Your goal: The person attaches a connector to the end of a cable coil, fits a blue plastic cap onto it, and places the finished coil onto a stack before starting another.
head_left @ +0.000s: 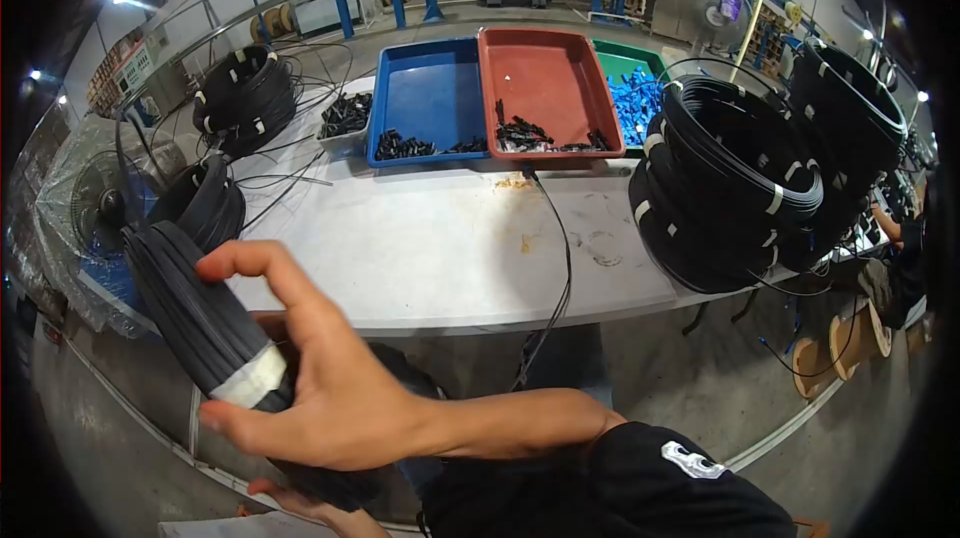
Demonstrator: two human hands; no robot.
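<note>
The coil (180, 298) is thick, black and tightly bundled, its strands bound by 1 white tape band (250, 378). It tilts off the near left edge of the table (400, 238). The person's right hand (345, 388) grips it, forefinger and thumb spread wide across the bundle. The left hand (330, 516) is beneath its lower end; its grip cannot be told. Of 3 trays, the blue tray (430, 88) and red tray (545, 78) contain black pieces (403, 146), the green tray (615, 58) blue pieces (637, 103).
</note>
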